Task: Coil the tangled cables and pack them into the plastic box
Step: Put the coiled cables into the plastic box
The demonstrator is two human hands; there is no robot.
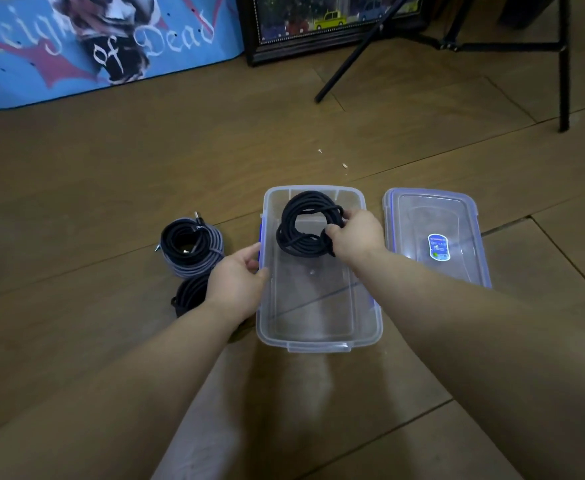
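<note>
At frame centre, the right hand (355, 237) pinches a black cable coil (306, 223) inside the clear plastic box (319, 336). The left hand (237, 285), fingers relaxed, touches the box's left wall.

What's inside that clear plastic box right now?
One coil of black cable sits at the far end of the plastic box, gripped by the right hand. The near part shows only bare bottom. The hand hides part of the coil.

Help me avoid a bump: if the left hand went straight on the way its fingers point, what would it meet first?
The left hand points right, so it would meet the plastic box, at its near left wall, which the fingertips seem already to touch.
</note>
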